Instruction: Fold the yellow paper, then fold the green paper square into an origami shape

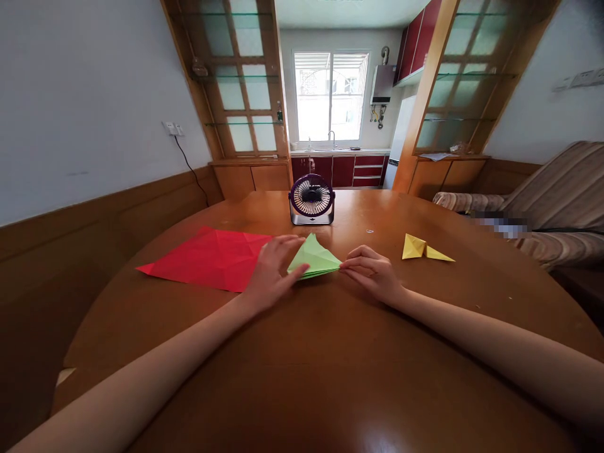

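A green sheet of origami paper (313, 257), folded into a layered triangle, lies on the table in front of me. Its layers show along the near edge. My left hand (272, 264) holds it at the left, with the thumb on the near left corner and the fingers reaching along the far left side. Thumb and fingertips of my right hand (372, 270) pinch the right corner. Partly under my left hand is a creased red sheet of paper (207, 257), spread flat. To the right of my right hand sits a folded yellow paper piece (415, 247).
A small dark desk fan (311, 196) stands beyond the green paper on the round wooden table (302, 377). A striped armchair (557, 189) is off to the right. Behind are wooden cabinets (250, 176) and a kitchen with a window (331, 94).
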Available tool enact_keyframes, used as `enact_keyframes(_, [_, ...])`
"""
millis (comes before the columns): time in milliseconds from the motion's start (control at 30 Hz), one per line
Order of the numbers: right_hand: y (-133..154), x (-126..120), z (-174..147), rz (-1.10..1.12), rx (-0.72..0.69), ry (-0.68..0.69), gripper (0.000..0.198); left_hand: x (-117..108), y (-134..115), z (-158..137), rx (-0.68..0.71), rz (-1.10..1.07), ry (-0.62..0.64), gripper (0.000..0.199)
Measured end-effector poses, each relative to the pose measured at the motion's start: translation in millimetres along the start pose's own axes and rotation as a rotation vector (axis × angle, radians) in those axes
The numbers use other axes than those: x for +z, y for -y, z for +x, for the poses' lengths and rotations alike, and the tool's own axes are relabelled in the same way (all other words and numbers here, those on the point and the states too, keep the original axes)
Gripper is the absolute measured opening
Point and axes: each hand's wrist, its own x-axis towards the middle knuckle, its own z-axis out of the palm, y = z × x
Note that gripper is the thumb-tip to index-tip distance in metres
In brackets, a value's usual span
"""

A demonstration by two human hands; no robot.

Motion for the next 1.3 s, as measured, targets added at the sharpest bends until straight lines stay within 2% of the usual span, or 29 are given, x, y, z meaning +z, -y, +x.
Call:
enact_keyframes(67, [1,0,0,0.012,0.002,0.009,0.011,-1,-2,-2,0.208,0.131,0.079,0.051])
enact_keyframes(133, [2,0,1,0.026,0.002,0.012,0.010,1,-3,-4,0.336,0.219,0.118,0.046])
enact_keyframes(233, [4,1,1,0.057,0.010,0.005,0.010,3,0,-5,0.434,0.270,0.100,0.022])
enact_keyframes(300, [4,1,1,0.068,0.025,0.002,0.020,4,3,-4,0.461,0.274,0.061,0.017])
enact_keyframes(400, [5,1,1,0.048,0.036,-0.003,0.029,3,5,-5,0.479,0.286,0.043,0.017])
enact_keyframes(533, [2,2,-1,0.016,0.007,-0.008,0.020,2,5,-6,0.470,0.302,0.058,0.018])
enact_keyframes(733, [1,2,-2,-0.001,-0.032,-0.008,0.012,0,2,-7,0.328,0.283,0.183,0.023])
enact_keyframes(900, [3,1,1,0.006,-0.074,0.008,0.011,1,1,-8,0.234,0.201,0.208,0.023])
enact_keyframes(1133, [8,1,3,-0.049,-0.184,0.019,0.011,4,3,-11,0.298,0.214,0.216,0.024])
enact_keyframes(1300, [11,2,1,-0.190,-0.267,0.072,0.028,4,0,-11,0.341,0.264,0.204,0.024])
